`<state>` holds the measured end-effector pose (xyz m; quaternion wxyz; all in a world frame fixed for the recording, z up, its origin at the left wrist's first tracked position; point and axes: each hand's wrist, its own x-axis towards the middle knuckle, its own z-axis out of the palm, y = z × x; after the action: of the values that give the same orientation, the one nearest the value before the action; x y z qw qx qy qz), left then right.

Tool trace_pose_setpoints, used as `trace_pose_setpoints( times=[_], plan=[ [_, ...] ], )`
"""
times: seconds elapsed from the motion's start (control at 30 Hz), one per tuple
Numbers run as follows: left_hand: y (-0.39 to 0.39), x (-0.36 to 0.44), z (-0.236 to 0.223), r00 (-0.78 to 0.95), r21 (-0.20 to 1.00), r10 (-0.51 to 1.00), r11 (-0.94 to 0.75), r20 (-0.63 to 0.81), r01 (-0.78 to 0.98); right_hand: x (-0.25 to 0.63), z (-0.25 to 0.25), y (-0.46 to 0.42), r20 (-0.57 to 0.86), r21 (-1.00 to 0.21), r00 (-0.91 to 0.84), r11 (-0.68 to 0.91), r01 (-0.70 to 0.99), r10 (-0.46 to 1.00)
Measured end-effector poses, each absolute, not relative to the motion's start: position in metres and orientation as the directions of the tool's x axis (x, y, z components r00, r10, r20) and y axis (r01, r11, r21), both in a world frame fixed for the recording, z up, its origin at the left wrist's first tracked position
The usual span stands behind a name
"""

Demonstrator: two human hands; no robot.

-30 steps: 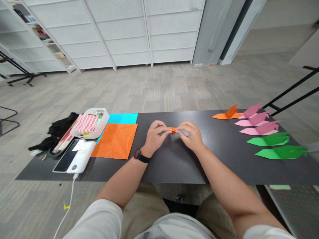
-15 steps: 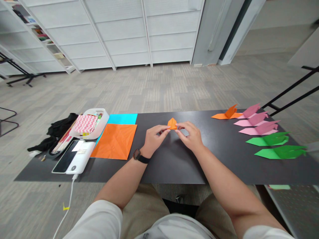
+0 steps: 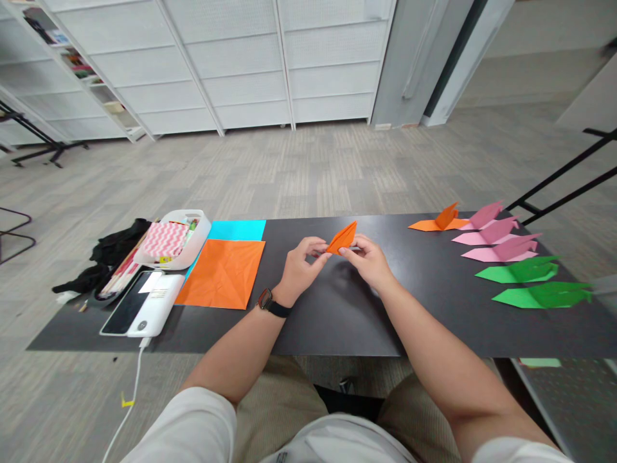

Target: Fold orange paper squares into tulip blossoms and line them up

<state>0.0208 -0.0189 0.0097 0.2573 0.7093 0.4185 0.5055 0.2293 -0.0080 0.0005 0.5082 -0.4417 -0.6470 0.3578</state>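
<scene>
Between my two hands, above the middle of the dark table (image 3: 332, 321), is a small folded orange paper (image 3: 343, 238), tilted with its point up to the right. My left hand (image 3: 303, 263) pinches its lower left end between thumb and fingers. My right hand (image 3: 369, 260) grips its lower right side, the thumb lying on the near face and the fingers partly hidden behind. A flat orange paper sheet (image 3: 224, 273) lies left of my left hand, over a blue sheet (image 3: 238, 229).
At right stand an orange paper crane (image 3: 443, 220), several pink cranes (image 3: 501, 249) and green cranes (image 3: 542, 296). At left are a white plastic box (image 3: 193, 247), a phone (image 3: 130, 305), a white power bank (image 3: 157, 305) with a cable, and black cloth (image 3: 118, 244).
The orange paper was edge-on between my fingertips, then showed a pointed face upright. It is now turned and tilted to the right, my right thumb across it.
</scene>
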Motion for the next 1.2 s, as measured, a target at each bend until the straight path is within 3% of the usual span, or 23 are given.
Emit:
trace_pose_setpoints(
  times=[0.13,0.27,0.5,0.7,0.93,1.2],
  plan=[
    [-0.015,0.021,0.008,0.167,0.828,0.873,-0.487,0.458,0.276,0.233,0.004,-0.011,0.485,-0.776,-0.134,0.496,0.389,0.864],
    [-0.01,0.017,0.006,0.192,0.847,0.878,-0.476,0.439,0.239,0.234,0.002,-0.011,0.504,-0.714,-0.185,0.527,0.461,0.844],
    [-0.001,0.011,-0.005,0.148,0.869,0.914,-0.406,0.378,0.282,0.235,-0.004,-0.007,0.433,-0.741,-0.218,0.484,0.466,0.874],
    [-0.001,0.011,-0.005,0.147,0.883,0.927,-0.373,0.344,0.284,0.234,-0.003,-0.006,0.387,-0.856,-0.151,0.415,0.308,0.91],
    [-0.001,0.014,-0.009,0.215,0.947,0.942,-0.291,0.258,0.137,0.239,-0.006,-0.001,0.382,-0.869,-0.065,0.383,0.315,0.922],
    [0.002,0.01,-0.005,0.158,0.88,0.903,-0.426,0.399,0.21,0.241,-0.01,0.003,0.362,-0.875,-0.046,0.357,0.328,0.931]
  ],
)
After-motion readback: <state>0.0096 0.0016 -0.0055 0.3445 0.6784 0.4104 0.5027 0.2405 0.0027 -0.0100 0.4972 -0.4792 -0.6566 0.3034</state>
